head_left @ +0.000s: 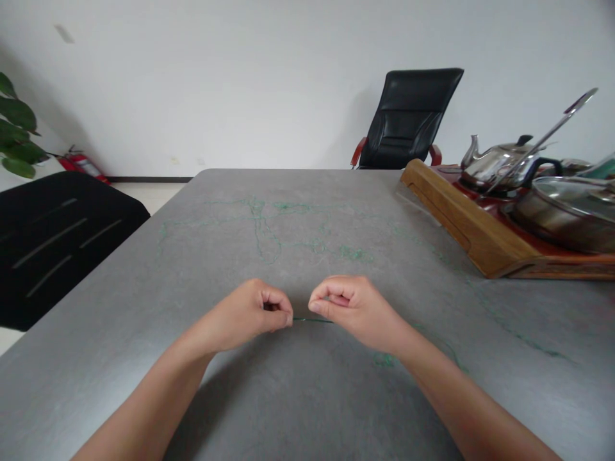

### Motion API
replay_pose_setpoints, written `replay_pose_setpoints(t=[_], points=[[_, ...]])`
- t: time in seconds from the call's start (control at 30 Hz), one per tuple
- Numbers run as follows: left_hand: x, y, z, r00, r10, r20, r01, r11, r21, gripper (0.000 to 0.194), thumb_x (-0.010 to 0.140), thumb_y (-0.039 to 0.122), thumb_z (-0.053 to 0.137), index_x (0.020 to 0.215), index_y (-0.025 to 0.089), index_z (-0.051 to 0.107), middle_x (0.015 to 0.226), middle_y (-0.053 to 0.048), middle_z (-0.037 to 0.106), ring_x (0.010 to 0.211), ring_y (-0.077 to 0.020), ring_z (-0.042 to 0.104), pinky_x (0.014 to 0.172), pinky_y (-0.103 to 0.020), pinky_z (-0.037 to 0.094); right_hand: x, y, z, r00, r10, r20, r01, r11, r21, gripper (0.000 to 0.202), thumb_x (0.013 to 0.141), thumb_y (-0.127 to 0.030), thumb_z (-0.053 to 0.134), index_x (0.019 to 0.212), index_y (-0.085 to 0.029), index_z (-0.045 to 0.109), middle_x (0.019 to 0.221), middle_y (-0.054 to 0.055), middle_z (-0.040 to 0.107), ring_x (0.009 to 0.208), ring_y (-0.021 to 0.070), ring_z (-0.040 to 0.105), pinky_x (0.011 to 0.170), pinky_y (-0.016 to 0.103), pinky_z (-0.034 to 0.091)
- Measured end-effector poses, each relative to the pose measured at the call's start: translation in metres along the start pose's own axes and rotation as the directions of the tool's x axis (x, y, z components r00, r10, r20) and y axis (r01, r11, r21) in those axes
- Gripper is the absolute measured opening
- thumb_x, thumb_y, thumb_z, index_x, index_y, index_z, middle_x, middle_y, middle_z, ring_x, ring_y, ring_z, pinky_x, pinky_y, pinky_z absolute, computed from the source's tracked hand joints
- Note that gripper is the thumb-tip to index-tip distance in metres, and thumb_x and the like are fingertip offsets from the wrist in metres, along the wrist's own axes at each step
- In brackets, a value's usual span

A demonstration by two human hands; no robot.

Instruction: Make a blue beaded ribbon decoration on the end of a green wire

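- Left hand (259, 310): positioned above the near half of the grey, rectangular, stone-look table (307, 397); a thin, dark green strand (314, 320) is grasped between thumb and forefinger.
- Right hand (358, 307): positioned above the same half of the table; thumb and forefinger are closed together. Whether any thread is pinched cannot be told.
- Strand: extended above the near half of the table, from the left fingertips to the underside of the right hand.
- Fine, tangled green threads (355, 254): spread across the middle and far parts of the table; further lengths are laid along its right side.
- Brown wooden tray (485, 256) with red top: placed on the table's far right part; a silver metal teapot (500, 163) and a silver metal pan (571, 221) with glass lid are borne by it.
- Black leather chair (413, 118) with reddish armrests: located behind the table's far edge.
- Black chair (62, 243) with slotted back: located at the table's left side.
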State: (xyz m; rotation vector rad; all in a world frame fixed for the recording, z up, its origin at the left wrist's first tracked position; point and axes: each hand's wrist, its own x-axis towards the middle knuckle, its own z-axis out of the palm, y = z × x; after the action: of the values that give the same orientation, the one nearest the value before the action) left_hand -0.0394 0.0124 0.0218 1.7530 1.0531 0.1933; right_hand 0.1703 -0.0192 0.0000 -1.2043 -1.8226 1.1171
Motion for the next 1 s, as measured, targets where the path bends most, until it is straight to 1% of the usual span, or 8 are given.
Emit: replay_pose_setpoints(t=[0.07,0.17,0.33,0.57,0.7,0.8,0.87,1.0], points=[[0.001,0.001,0.001,0.998,-0.004,-0.066,0.005,1.0,0.007,0.017,0.074,0.022,0.055,0.065,0.016,0.068,0.055,0.005,0.051,0.053,-0.0095,0.042,0.053,-0.021,0.032,-0.001,-0.003,0.001,0.998,-0.054,-0.025,0.052,0.996,-0.07,0.014,0.084,-0.018,0.06,0.072,-0.017,0.066,0.066,-0.002,0.06,0.06,0.0093,0.05,0.057,0.022,0.036],[0.002,0.001,0.002,0.984,-0.01,-0.176,0.01,1.0,0.002,0.018,0.076,0.025,0.055,0.067,0.016,0.067,0.054,0.005,0.048,0.053,-0.0098,0.04,0.052,-0.021,0.031,-0.002,-0.007,0.002,0.993,-0.112,-0.034,0.106,0.984,-0.146,0.015,0.084,-0.014,0.059,0.072,-0.018,0.066,0.07,-0.001,0.065,0.067,0.0108,0.057,0.064,0.023,0.039],[0.003,0.0,0.001,0.952,0.018,-0.307,-0.032,0.999,-0.04,0.018,0.074,0.026,0.055,0.062,0.015,0.064,0.055,0.004,0.051,0.056,-0.0106,0.045,0.056,-0.022,0.034,-0.002,-0.008,0.003,0.988,-0.153,-0.035,0.143,0.968,-0.204,0.016,0.086,-0.014,0.058,0.072,-0.019,0.065,0.07,-0.001,0.065,0.067,0.0111,0.059,0.065,0.023,0.04],[0.004,0.002,0.006,0.923,-0.012,-0.385,-0.07,0.978,-0.198,0.017,0.071,0.027,0.058,0.061,0.016,0.064,0.056,0.002,0.055,0.057,-0.011,0.047,0.055,-0.023,0.036,0.0,-0.004,0.005,0.986,-0.144,-0.084,0.124,0.97,-0.208,0.017,0.086,-0.016,0.057,0.071,-0.019,0.064,0.066,-0.002,0.062,0.065,0.0119,0.056,0.064,0.024,0.039],[0.006,0.0,0.009,0.925,-0.045,-0.378,-0.112,0.917,-0.383,0.015,0.071,0.027,0.061,0.063,0.016,0.067,0.054,0.002,0.055,0.054,-0.0096,0.047,0.054,-0.021,0.038,0.001,0.0,0.005,0.99,-0.076,-0.121,0.059,0.988,-0.141,0.017,0.086,-0.021,0.056,0.072,-0.018,0.065,0.065,-0.001,0.059,0.062,0.0116,0.051,0.06,0.024,0.036],[0.008,-0.003,0.008,0.947,-0.074,-0.312,-0.105,0.849,-0.519,0.013,0.071,0.027,0.065,0.067,0.015,0.07,0.053,0.002,0.056,0.052,-0.0083,0.047,0.052,-0.02,0.037,0.003,0.005,0.006,0.992,-0.008,-0.125,0.006,1.0,-0.021,0.017,0.085,-0.026,0.057,0.073,-0.017,0.065,0.057,-0.004,0.048,0.054,0.0095,0.04,0.052,0.023,0.03],[0.007,-0.005,0.007,0.96,-0.072,-0.271,-0.099,0.817,-0.568,0.013,0.07,0.027,0.067,0.066,0.015,0.071,0.054,0.001,0.057,0.052,-0.0078,0.047,0.051,-0.019,0.036,0.005,0.009,0.005,0.993,0.038,-0.112,-0.032,0.998,0.056,0.019,0.084,-0.03,0.058,0.073,-0.016,0.065,0.054,-0.006,0.04,0.05,0.0085,0.033,0.048,0.023,0.025],[0.007,-0.007,0.004,0.968,-0.07,-0.242,-0.092,0.798,-0.596,0.013,0.071,0.025,0.067,0.065,0.014,0.071,0.052,0.001,0.056,0.052,-0.0072,0.045,0.051,-0.019,0.034,0.008,0.011,0.003,0.992,0.066,-0.107,-0.048,0.986,0.158,0.022,0.082,-0.034,0.06,0.072,-0.015,0.065,0.057,-0.005,0.041,0.051,0.0084,0.031,0.048,0.023,0.024]])
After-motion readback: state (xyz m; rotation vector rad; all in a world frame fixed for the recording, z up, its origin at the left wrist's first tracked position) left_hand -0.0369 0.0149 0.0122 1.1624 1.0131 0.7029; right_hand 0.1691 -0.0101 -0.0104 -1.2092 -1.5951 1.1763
